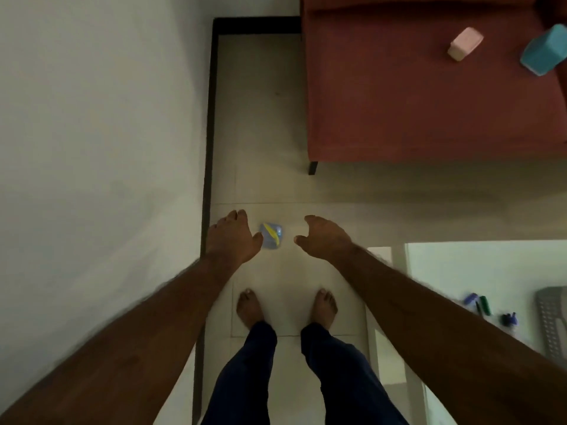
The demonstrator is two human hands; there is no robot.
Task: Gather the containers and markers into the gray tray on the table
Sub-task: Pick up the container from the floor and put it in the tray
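Both arms are stretched forward and down over the tiled floor [276, 118], with the left hand [232, 237] and the right hand [325, 237] held loosely spread and holding nothing, either side of a small blue container [271, 236] lying on the floor between them, just beside the left thumb. The markers [478, 303] are seen on the pale table [478, 265] at the right, near the gray tray [552, 320] at the frame's edge. A pink container [464, 43] and a teal container [543, 50] are left on the red sofa [414, 102], and a floor strip is bounded by wall [92, 118], sofa and table.

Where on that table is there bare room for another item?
The table is bare along its far side, between its edge and the markers. Nearer the gray tray it is crowded: markers lie close beside the tray's rim.
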